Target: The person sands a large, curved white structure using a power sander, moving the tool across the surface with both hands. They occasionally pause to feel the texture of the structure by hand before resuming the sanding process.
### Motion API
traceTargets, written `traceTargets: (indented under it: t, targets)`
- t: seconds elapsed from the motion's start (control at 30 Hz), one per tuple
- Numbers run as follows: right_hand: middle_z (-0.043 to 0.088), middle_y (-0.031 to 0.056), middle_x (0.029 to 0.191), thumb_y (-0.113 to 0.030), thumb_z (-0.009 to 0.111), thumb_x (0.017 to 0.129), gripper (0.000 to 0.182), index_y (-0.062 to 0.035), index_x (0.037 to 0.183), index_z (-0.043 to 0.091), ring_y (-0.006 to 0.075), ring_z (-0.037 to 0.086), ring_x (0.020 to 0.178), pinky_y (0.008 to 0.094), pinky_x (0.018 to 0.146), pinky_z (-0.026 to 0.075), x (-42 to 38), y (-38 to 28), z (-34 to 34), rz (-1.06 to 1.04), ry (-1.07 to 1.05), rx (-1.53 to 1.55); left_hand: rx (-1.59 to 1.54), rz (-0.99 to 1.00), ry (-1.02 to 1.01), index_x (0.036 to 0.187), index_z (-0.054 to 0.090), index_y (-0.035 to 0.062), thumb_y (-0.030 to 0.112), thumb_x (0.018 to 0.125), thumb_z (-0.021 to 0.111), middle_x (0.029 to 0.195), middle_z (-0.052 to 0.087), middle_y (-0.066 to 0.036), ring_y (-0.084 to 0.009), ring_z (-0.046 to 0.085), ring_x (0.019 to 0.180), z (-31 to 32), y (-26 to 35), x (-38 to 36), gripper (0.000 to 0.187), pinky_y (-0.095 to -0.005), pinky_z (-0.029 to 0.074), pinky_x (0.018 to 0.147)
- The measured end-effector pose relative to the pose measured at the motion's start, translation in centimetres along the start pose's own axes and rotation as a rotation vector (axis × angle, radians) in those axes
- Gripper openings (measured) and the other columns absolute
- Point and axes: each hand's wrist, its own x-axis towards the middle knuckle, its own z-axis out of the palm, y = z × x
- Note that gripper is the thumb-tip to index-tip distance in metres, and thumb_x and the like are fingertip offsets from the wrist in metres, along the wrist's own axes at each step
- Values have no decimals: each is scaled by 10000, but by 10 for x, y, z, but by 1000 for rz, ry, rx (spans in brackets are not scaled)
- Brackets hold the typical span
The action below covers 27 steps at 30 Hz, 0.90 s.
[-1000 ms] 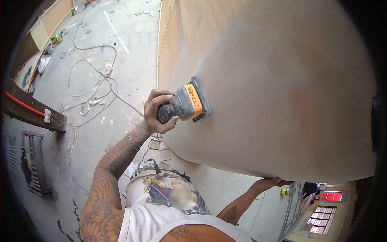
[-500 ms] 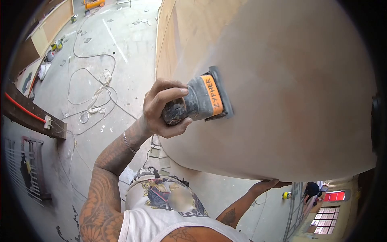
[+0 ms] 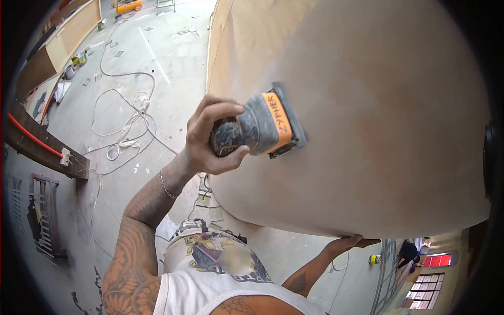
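My left hand (image 3: 212,131) is wrapped round the dark, dusty body of an electric sander (image 3: 262,123). An orange band marked "ZYPHER" runs across the tool. Its flat pad faces a large, curved, pale brown panel (image 3: 367,121) and appears to rest on it. Dull, dusty patches cover most of this surface, with barer wood tone at its upper left. At the panel's lower edge lies my right hand (image 3: 349,243), its fingers stretched out flat against the rim; part of it is hidden by the panel.
Cables (image 3: 126,115) loop over the dusty floor to the left. An orange machine (image 3: 127,6) stands far back. A dark beam (image 3: 44,139) carries a red cable and socket. Sandpaper-like squares (image 3: 210,207) lie near my waist. Another person (image 3: 407,253) bends down at the lower right.
The sander has turned slightly on the panel, its pad's top edge rising a little. The floor and background have shifted slightly in view. My right hand stays at the rim.
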Motion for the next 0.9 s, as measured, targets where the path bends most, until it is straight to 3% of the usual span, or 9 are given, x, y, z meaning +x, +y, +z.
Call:
traceTargets:
  t: [0.1,0.37,0.5,0.6,0.7,0.77,0.9]
  targets:
    - [-104,208,1696,-908,197,890,1145,-98,1639,-108,355,-47,1585,540,1263,194,-7,-28,7,-49,59,-50,-26,31,13,1262,575,22,181,716,812,1109,600,-167,-239,651,975,-3,-2,19,616,-365,571,816]
    - [-105,217,1700,-898,189,900,1141,-74,1638,-92,353,-62,1587,539,1271,139,-3,-5,0,-30,18,-24,-50,7,35,1240,584,14,180,721,812,1107,607,-180,-240,642,957,3,-4,-1,591,-358,570,800]
    - [-28,225,1690,-830,206,956,1047,-83,1646,-47,399,125,1560,541,1240,239,-14,-42,13,-14,60,16,16,81,2,1252,584,12,214,742,817,1111,605,-176,-234,643,955,-2,9,37,596,-347,573,782]
    - [-47,224,1693,-808,221,968,1029,-88,1646,-63,394,80,1572,542,1249,216,-4,-23,7,-142,87,-87,14,98,17,1248,586,11,250,754,816,1097,605,-169,-229,646,946,-3,7,46,595,-344,571,781]
    - [-63,239,1694,-863,218,924,1105,-80,1642,-85,360,-55,1586,547,1268,124,-6,-28,8,-58,73,-27,23,73,22,1249,590,15,231,742,818,1085,609,-168,-233,646,936,-2,1,32,597,-344,571,783]
    - [-55,242,1692,-856,223,926,1099,-80,1641,-86,369,-53,1584,562,1264,134,5,18,-3,-31,23,-38,-15,36,40,1251,590,15,225,741,817,1084,608,-167,-235,645,938,2,-7,14,596,-346,570,785]
    - [-48,247,1687,-846,226,929,1093,-77,1639,-88,381,-50,1581,585,1259,146,5,1,4,-125,94,-103,29,27,9,1246,589,16,210,763,800,1077,600,-160,-225,644,950,-3,-6,23,562,-348,565,806]
